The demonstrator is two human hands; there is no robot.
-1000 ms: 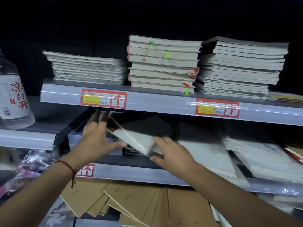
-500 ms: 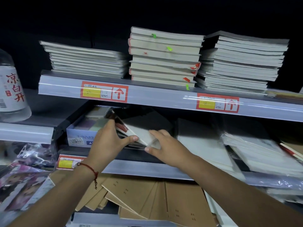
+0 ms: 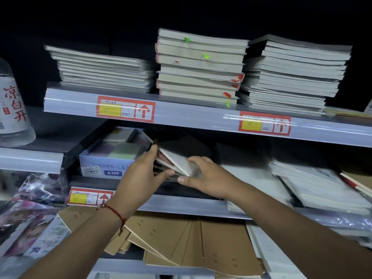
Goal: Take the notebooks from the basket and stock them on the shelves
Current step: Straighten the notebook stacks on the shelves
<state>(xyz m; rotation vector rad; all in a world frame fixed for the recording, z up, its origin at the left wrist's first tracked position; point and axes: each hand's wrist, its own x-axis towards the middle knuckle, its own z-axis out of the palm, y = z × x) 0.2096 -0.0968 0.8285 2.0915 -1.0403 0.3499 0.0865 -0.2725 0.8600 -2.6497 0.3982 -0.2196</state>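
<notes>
A dark-covered notebook (image 3: 177, 156) with a pale page edge lies tilted on the middle shelf (image 3: 187, 206), on top of other notebooks. My left hand (image 3: 141, 178) holds its left side, fingers along the edge and thumb under the near corner. My right hand (image 3: 207, 176) grips its near right corner, thumb toward the shelf front. No basket is in view.
A blue-and-white box (image 3: 104, 160) of loose-leaf pads sits just left of the notebook. Wrapped notebook stacks (image 3: 322, 188) fill the middle shelf's right. Three tall stacks (image 3: 199, 65) stand on the upper shelf. Brown notebooks (image 3: 177, 238) lie below. A water bottle (image 3: 12, 105) stands far left.
Both hands have drawn closer together on the notebook and it has shifted slightly right of the box. My left hand moved from the notebook's far left edge to its near left side.
</notes>
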